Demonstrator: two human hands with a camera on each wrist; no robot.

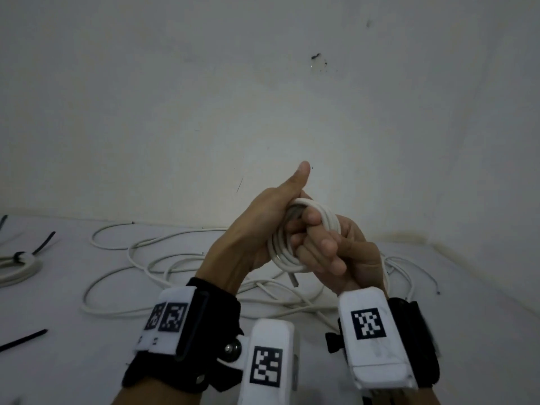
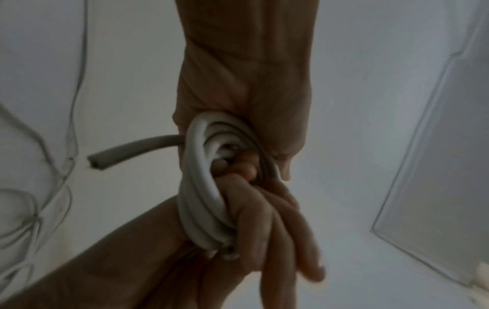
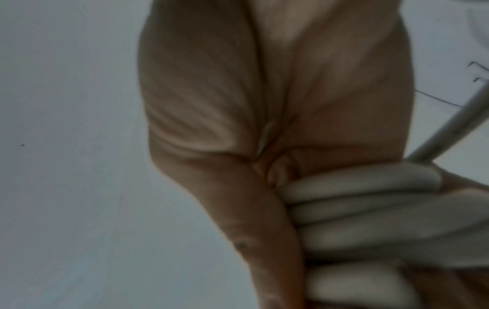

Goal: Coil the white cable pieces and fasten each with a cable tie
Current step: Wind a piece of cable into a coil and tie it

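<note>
**Both hands on the cable coil**

The left hand (image 1: 257, 229) and right hand (image 1: 336, 252) both grasp the white cable coil (image 1: 285, 255), held above the loose cable (image 1: 163, 258) on the counter (image 1: 73, 331). Left of that, a tied coil (image 1: 17, 266) lies.

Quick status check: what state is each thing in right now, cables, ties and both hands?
Held cable coil: wound, untied, cut end sticking out.
Left hand: grips the coil, thumb up.
Right hand: fingers curled round the coil.
Loose white cables: uncoiled, tangled on the table.
Finished coil: tied.
Black cable tie: unused.
</note>
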